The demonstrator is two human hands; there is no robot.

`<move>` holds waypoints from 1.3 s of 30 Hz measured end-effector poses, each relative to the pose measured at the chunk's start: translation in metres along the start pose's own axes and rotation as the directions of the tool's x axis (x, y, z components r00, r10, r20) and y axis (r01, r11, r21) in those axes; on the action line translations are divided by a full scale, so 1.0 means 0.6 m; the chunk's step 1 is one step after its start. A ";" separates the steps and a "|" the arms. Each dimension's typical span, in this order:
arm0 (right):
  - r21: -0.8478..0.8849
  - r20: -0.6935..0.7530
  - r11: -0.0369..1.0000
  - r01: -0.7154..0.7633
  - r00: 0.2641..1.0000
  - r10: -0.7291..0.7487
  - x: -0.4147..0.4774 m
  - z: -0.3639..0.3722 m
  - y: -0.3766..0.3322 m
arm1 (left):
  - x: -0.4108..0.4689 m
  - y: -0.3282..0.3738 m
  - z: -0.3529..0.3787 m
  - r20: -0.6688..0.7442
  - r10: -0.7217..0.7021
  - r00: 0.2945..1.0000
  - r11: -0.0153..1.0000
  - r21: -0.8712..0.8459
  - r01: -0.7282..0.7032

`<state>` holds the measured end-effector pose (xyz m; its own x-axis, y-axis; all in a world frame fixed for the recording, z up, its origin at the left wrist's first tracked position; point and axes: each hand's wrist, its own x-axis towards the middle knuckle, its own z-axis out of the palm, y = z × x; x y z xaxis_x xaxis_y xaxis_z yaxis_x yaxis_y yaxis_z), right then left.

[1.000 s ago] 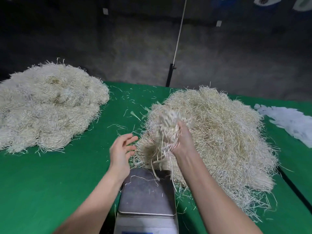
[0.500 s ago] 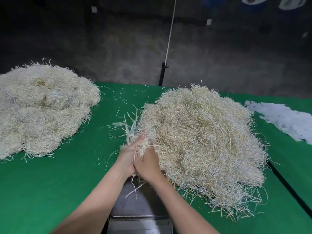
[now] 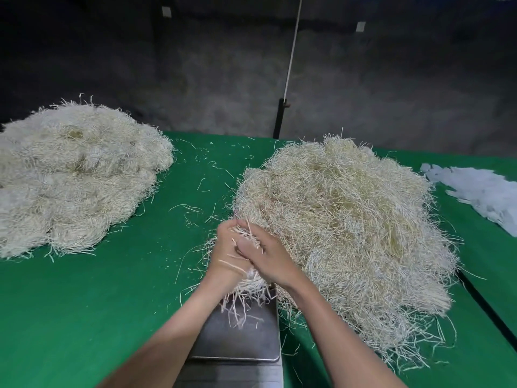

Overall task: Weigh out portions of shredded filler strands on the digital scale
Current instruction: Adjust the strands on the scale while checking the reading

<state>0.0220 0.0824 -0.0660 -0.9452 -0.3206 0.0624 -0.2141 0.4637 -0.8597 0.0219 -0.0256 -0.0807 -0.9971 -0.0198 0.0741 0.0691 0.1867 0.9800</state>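
Mid-portion, by the look of it: gathering a bunch of strands (image 3: 246, 296) for the scale (image 3: 232, 375), not yet letting go. Clenched together round that bunch: left hand (image 3: 225, 254) and right hand (image 3: 272, 257), fingers curled over its top. Held just above the far end of the steel platter (image 3: 246, 340), loose ends dangling down to the metal or just short of it; cannot tell which. Probably squeezed this way to pack springy stuff into one lump and avoid spilling off a small platter.

Scale set at the near edge of the surface (image 3: 98, 303), about the middle, within easy reach of both arms; no display in view. Just beside it, towards the right and the far side, the supply heap (image 3: 358, 228): loose, yellowish-cream, wiry, tangled every way, frayed at the rim, close against the platter's right side. Handy for short reaches, though likely to lean on the platter and upset a reading. Towards the far left corner, well apart from the scale, a second heap (image 3: 75, 175): paler, laid in rounded clumps, perhaps portions already weighed.

Thin, flat, paper-like strands, light and clingy, a few draped across the back of the left hand. Stray bits scattered over the green, felt-like cover between the heaps. Near the right edge, a spread of flat white pieces (image 3: 481, 191), material unclear. Beyond the far edge, a dark post (image 3: 279, 119) with a pale cord (image 3: 292, 51) rising from it.
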 end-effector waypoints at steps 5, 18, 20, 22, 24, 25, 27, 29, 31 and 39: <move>0.064 0.108 0.994 -0.094 0.990 0.087 -0.019 -0.003 0.050 | 0.005 0.005 -0.074 0.411 -0.300 0.861 0.881 -0.227 0.415; -0.257 -0.008 0.951 -0.174 0.984 0.178 -0.085 0.042 0.112 | -0.067 -0.108 -0.094 0.177 -0.227 0.958 0.954 0.238 0.183; -0.347 -0.073 0.929 -0.130 0.991 0.111 -0.096 0.052 0.115 | -0.078 -0.110 -0.104 0.140 -0.192 0.971 0.972 0.167 0.168; -0.363 -0.130 0.926 -0.104 0.990 0.060 -0.106 0.056 0.115 | -0.087 -0.105 -0.113 0.069 -0.099 0.993 0.990 0.106 0.091; -0.349 -0.138 0.934 -0.074 0.990 0.027 -0.112 0.056 0.111 | -0.091 -0.100 -0.116 0.051 0.006 0.999 0.992 0.125 -0.013; -0.362 -0.106 0.931 -0.055 0.994 0.018 -0.112 0.056 0.108 | -0.091 -0.099 -0.114 0.069 0.040 0.997 0.984 0.168 -0.051; -0.432 0.009 0.901 -0.032 0.999 0.040 -0.112 0.057 0.104 | -0.089 -0.102 -0.109 0.138 0.017 0.990 0.938 0.342 -0.064; -0.500 0.109 0.866 -0.027 0.990 0.094 -0.113 0.059 0.104 | -0.090 -0.105 -0.106 0.157 -0.078 0.985 0.885 0.466 -0.004; -0.480 0.127 0.877 -0.024 0.987 0.096 -0.115 0.057 0.102 | -0.092 -0.109 -0.111 0.134 -0.096 0.986 0.911 0.410 0.033; -0.218 0.048 0.974 -0.056 0.997 0.068 -0.130 0.001 0.058 | -0.106 -0.078 -0.133 -0.087 -0.024 0.996 0.990 0.135 0.036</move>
<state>0.0882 0.1232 -0.1012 -0.9446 -0.3275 -0.0209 -0.2090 0.6496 -0.7310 0.0849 -0.1115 -0.1165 -0.9917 -0.1100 0.0663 0.0282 0.3169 0.9480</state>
